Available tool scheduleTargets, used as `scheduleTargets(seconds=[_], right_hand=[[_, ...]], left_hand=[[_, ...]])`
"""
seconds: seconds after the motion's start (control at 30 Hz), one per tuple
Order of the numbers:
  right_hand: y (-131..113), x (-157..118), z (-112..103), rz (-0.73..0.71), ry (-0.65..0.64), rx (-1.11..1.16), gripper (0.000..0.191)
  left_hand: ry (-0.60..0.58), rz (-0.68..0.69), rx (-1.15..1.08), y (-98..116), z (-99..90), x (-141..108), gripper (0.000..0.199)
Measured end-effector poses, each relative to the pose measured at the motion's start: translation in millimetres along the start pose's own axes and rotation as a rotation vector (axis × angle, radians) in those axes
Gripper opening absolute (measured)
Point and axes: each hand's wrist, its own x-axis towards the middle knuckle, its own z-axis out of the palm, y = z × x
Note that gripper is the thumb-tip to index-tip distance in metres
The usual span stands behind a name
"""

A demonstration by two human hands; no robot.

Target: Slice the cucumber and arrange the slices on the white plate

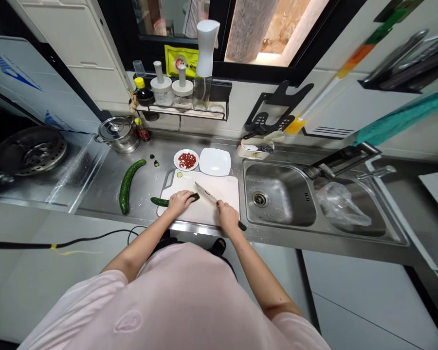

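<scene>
Mid-frame, the left hand [180,202] clasps a green, likely firm, slick cucumber [159,201], best held behind its tip; the right hand [227,216] grips a black-handled steel knife [206,192].

One head-worn view looks forward and down over the chest; the desk [105,180] lies beyond and around the grips [205,205].

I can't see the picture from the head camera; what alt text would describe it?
Seen from above, a person's left hand steadies a cucumber on a white cutting board while the right hand holds a knife. Another cucumber, a plate of red pieces and a bare white plate are nearby, with a sink to the right.
</scene>
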Motion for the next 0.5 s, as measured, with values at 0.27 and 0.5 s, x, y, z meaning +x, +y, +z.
scheduleTargets(seconds=[0.27,0.5], right_hand=[[4,0,5,-0.031,0.207,-0.042,0.034],[7,1,11,-0.142,0.391,-0.082,0.035]], left_hand=[[0.214,-0.198,-0.113,13,-23.3,18,0.029],[-0.122,0.001,-0.09,38,-29.8,41,0.032]])
